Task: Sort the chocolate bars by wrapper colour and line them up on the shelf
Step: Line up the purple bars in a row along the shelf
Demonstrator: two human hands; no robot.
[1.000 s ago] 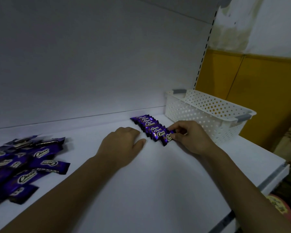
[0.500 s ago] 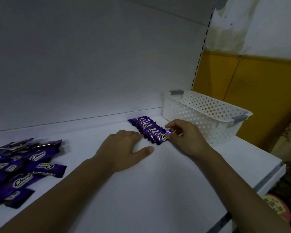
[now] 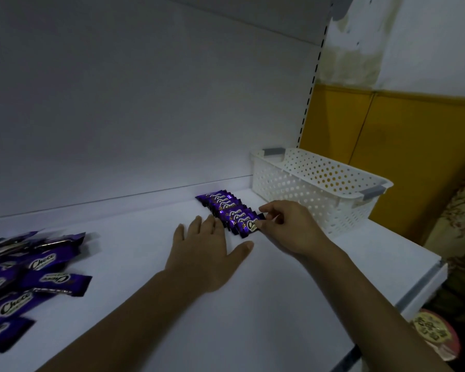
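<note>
Right hand (image 3: 287,228) pinches bar (image 3: 249,226) near basket (image 3: 301,189)

The only thing you can really read here is the white script "Choco" on the purple wrappers. It's clearest on the front bar (image 3: 249,225) of the row (image 3: 220,205), though your right hand (image 3: 287,226) covers the end of the word where it pinches the wrapper. Same logo all over the loose pile (image 3: 14,304) at the left, upside down on one bar (image 3: 57,279). The small line under the logo is too tiny to read, and the print on the pink round pack (image 3: 435,334) is just a blur.
</note>
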